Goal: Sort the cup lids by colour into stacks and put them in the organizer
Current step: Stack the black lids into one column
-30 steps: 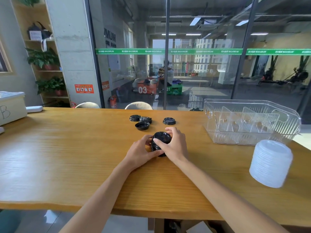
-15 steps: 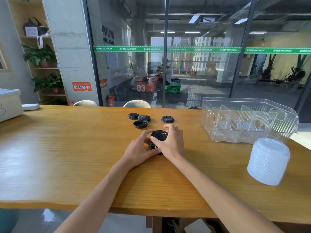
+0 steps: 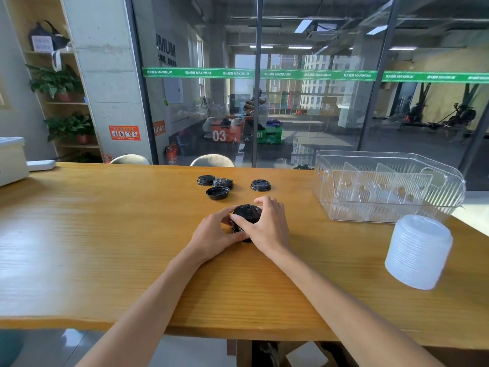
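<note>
Fingers [image 3: 239, 219] of both hands curl round the black stack [image 3: 245, 218] mid-tabletop: left hand [image 3: 211, 235] grips its left side, right hand [image 3: 267, 223] its right and top. Beyond it lie four loose black lids: one [image 3: 205, 180], a short pile [image 3: 222, 183], an upturned one [image 3: 217, 193], one apart [image 3: 260, 185]. Clear organizer [image 3: 391, 205] stands right, dividers inside. White stack [image 3: 418, 251] sits near it, well apart from the hands. Nothing blocks the path. Tabletop [image 3: 92, 234] wooden. Glass behind reads "MAXIMUM"; boxes "03", "01"
</note>
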`<state>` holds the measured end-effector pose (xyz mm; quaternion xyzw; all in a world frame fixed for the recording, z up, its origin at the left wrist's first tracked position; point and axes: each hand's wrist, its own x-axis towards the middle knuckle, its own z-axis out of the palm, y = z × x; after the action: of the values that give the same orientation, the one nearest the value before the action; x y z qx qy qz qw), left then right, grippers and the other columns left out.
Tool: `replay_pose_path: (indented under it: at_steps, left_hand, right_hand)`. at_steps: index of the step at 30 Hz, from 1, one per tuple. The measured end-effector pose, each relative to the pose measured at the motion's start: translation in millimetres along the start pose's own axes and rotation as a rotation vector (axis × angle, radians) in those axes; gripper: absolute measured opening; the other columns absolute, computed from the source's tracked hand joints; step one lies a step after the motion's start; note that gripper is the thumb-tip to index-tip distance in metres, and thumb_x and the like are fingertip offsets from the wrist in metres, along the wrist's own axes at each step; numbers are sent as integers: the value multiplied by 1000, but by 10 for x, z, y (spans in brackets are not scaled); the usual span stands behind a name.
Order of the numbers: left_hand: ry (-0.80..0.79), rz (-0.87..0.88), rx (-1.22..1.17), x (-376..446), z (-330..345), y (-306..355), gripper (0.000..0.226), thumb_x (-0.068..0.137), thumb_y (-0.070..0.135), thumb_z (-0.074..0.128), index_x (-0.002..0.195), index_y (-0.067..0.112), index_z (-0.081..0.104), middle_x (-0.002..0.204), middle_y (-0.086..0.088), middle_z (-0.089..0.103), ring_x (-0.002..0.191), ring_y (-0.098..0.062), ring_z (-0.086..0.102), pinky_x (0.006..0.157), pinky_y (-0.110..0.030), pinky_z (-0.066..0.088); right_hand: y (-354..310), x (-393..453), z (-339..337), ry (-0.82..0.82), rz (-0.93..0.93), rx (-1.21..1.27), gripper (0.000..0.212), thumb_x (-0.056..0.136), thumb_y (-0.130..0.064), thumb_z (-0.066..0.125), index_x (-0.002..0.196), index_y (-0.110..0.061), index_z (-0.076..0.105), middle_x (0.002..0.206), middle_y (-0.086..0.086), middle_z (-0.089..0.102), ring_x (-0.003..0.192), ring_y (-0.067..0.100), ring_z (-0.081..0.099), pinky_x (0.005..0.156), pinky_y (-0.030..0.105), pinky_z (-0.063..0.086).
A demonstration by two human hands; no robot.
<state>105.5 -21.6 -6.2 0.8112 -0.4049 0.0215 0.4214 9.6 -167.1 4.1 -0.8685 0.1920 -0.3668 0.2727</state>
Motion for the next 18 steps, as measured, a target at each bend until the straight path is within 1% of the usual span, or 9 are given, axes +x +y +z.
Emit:
replay_pose_path:
  at_steps: [3, 7, 11, 14, 16, 18]
  left_hand:
    - [-9, -11, -7, 5, 3, -4, 77, 82, 49, 90, 151, 44, 57, 112, 23, 75, 110, 3, 68, 97, -44, 60]
    - [-33, -20, 7, 13, 7, -13, 77, 83, 52, 88, 153, 41, 58, 117, 17, 76, 114, -4, 68, 99, -47, 59]
    - [-16, 0, 44, -8, 15, 3, 87, 82, 65, 84, 158, 38, 51, 127, 17, 74, 117, -1, 66, 100, -38, 58]
    - [-29, 8, 40, -14, 3, 10, 89, 80, 68, 84, 158, 39, 50, 132, 15, 72, 121, -2, 65, 106, -39, 56]
    - [-39, -3, 21, -23, -7, 18, 90, 80, 69, 84, 158, 39, 50, 134, 14, 72, 123, -3, 65, 108, -40, 54]
    - [-47, -17, -17, -38, -15, 39, 87, 81, 72, 81, 156, 41, 51, 134, 14, 72, 124, -2, 64, 109, -40, 53]
  right_hand:
    - [13, -6, 0, -4, -5, -16, 70, 79, -72, 76, 125, -22, 57, 119, -10, 59, 118, 11, 47, 86, 33, 53]
    - [44, -36, 21, -5, 6, 29, 71, 79, -73, 76, 126, -23, 58, 120, -10, 58, 118, 11, 47, 88, 32, 52]
    - [139, -15, -25, -70, 76, 238, 75, 78, -68, 83, 135, -28, 56, 124, -14, 56, 123, 6, 51, 94, 30, 50]
    - [274, 37, -147, -170, 137, 360, 79, 78, -68, 85, 142, -31, 56, 128, -14, 62, 117, 7, 59, 94, 28, 51]
    - [388, 86, -244, -230, 151, 409, 72, 79, -65, 86, 138, -32, 62, 126, -19, 67, 116, 6, 62, 95, 29, 53]
    - [492, 140, -328, -288, 139, 418, 56, 80, -61, 87, 127, -36, 72, 122, -21, 72, 115, 4, 64, 95, 28, 53]
